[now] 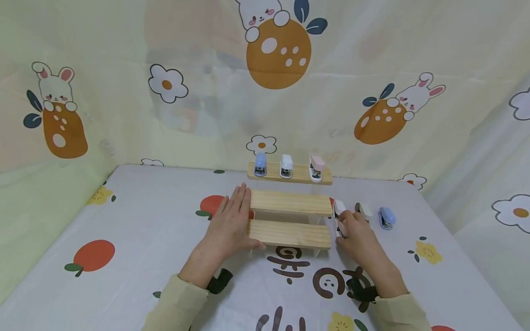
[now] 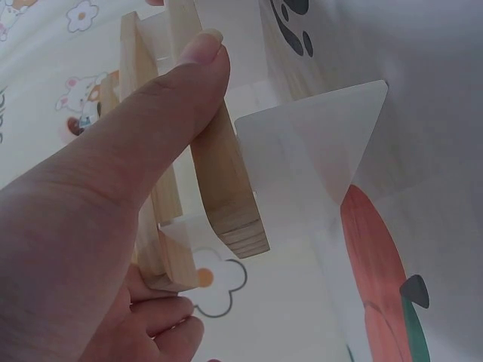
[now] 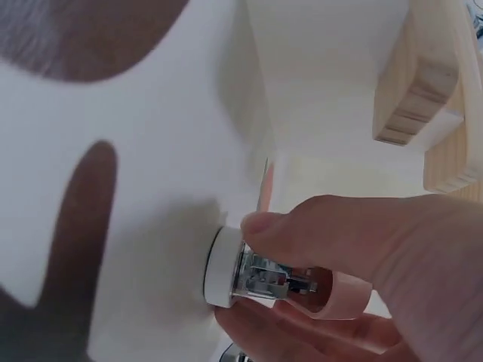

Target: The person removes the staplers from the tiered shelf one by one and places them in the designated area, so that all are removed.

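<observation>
A tiered display rack with wooden boards (image 1: 290, 202) and translucent side panels stands in the middle of the table. My left hand (image 1: 229, 223) lies against its left end, fingers straight and thumb on the lowest board (image 2: 226, 170). Beside the rack's right end, my right hand (image 1: 358, 234) pinches a mini stapler (image 3: 343, 298) with a pink top and white base between thumb and fingers. The stapler is at the tablecloth, partly hidden by the fingers. On the top board sit a blue stapler (image 1: 260, 164), a white stapler (image 1: 286, 166) and a pink stapler (image 1: 316, 168).
Just beyond my right hand are a white stapler (image 1: 339, 207) and a cream-coloured stapler (image 1: 365, 210), both partly hidden. Farther right sits another blue stapler (image 1: 387, 217). A printed cloth (image 1: 136, 216) covers the table, and a patterned curtain (image 1: 198, 124) hangs behind the rack.
</observation>
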{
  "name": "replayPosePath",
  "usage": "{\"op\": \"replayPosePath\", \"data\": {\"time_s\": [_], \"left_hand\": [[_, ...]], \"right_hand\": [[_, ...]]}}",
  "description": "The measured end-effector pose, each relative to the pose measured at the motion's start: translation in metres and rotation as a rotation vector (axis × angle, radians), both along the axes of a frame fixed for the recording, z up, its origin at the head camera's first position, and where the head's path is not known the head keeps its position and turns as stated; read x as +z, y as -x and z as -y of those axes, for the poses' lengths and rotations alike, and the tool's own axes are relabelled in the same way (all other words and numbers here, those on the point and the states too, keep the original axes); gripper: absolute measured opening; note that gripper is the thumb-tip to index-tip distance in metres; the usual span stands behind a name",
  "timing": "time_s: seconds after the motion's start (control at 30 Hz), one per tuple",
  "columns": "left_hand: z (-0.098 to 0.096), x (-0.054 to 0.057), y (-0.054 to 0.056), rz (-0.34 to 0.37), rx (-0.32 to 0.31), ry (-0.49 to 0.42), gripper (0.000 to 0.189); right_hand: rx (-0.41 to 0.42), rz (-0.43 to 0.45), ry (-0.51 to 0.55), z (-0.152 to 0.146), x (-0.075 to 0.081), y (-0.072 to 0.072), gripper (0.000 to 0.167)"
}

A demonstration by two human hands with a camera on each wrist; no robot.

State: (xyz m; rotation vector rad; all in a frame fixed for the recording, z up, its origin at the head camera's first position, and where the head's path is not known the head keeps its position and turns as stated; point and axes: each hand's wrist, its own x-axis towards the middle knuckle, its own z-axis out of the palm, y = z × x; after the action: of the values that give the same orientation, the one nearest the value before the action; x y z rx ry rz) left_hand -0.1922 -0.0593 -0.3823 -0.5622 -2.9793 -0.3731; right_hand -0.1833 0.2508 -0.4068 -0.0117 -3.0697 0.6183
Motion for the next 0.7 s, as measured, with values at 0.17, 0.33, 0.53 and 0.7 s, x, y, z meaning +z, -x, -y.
{"op": "replayPosePath", "data": {"time_s": [0.17,0.33,0.53,0.7], "left_hand": [[0.000,0.000,0.000,-0.003,0.000,0.004,0.140],[0.001,0.000,0.000,-0.007,0.001,-0.001,0.140],[0.001,0.002,0.000,-0.010,-0.002,-0.003,0.140],[0.000,0.002,0.000,-0.008,-0.007,-0.004,0.139]], "right_hand": [[-0.018,0.030,0.002,0.000,0.001,0.000,0.053],[-0.021,0.028,0.006,0.002,0.002,0.000,0.053],[-0.011,0.043,-0.030,0.001,0.008,-0.003,0.058],[-0.002,-0.018,-0.050,-0.003,0.024,-0.009,0.059]]}}
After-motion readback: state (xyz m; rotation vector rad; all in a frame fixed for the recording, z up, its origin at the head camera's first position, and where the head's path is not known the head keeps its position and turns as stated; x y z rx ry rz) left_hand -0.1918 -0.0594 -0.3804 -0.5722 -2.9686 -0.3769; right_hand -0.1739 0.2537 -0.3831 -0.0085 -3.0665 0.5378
